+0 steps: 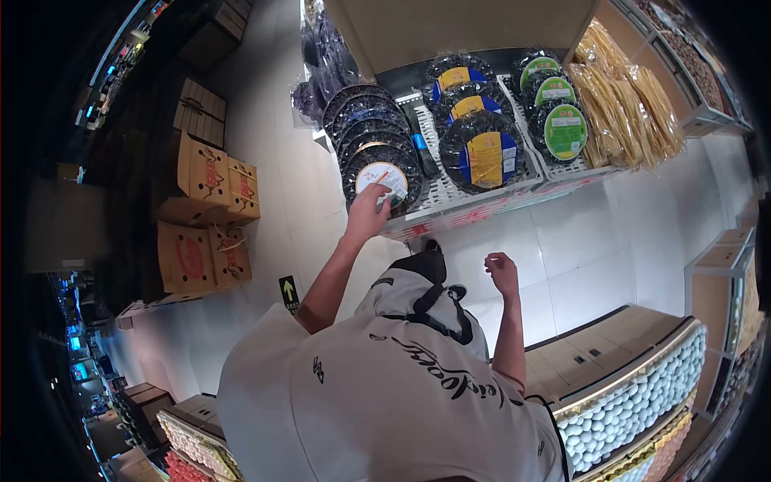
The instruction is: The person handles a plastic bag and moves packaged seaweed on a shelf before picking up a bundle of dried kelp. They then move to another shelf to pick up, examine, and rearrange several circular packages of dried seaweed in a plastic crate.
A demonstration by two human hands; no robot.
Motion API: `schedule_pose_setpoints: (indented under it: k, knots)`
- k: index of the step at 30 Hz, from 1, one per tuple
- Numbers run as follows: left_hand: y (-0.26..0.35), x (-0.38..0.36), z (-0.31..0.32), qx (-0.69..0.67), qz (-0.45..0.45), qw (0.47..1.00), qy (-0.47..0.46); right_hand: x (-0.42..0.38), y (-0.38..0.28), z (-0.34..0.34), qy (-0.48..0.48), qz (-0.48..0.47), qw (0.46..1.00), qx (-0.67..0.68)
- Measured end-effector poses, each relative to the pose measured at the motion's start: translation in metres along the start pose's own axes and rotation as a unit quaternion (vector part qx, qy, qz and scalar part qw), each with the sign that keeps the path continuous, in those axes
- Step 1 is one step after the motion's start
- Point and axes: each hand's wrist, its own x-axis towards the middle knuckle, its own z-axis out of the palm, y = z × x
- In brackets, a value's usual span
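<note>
My left hand (369,214) touches the front of a round, dark pack in shiny clear wrap with a white label (384,178). Its fingers are apart over the lower part of the label, and the pack still stands in its row. Behind it lean several similar round dark packs (359,107). My right hand (503,273) hangs in the air in front of the shelf, away from the goods. Its fingers are loosely bent with gaps between them, and nothing shows in it.
The white slotted shelf (522,185) also holds round packs with yellow-blue labels (485,157), packs with green labels (565,132) and bags of long yellowish sticks (634,112). Cardboard boxes (186,255) stand at left. Eggs (634,398) fill a display at lower right.
</note>
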Motion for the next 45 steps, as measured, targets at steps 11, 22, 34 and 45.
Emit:
schedule_pose_setpoints:
  k: [11, 22, 34, 45]
  knots:
    - [-0.048, 0.032, -0.016, 0.008, -0.155, 0.972, 0.176, 0.081, -0.138, 0.036, -0.167, -0.153, 0.970, -0.086]
    - [-0.071, 0.040, -0.010, -0.015, -0.213, 0.958, 0.193, 0.223, -0.232, 0.171, 0.024, -0.208, 0.965, -0.161]
    - [-0.058, 0.030, -0.013, -0.023, -0.241, 0.949, 0.200, 0.277, -0.263, 0.186, -0.025, -0.036, 0.924, -0.380]
    - [-0.057, 0.047, -0.017, -0.021, -0.221, 0.948, 0.229, 0.231, -0.314, 0.146, -0.027, -0.196, 0.966, -0.168]
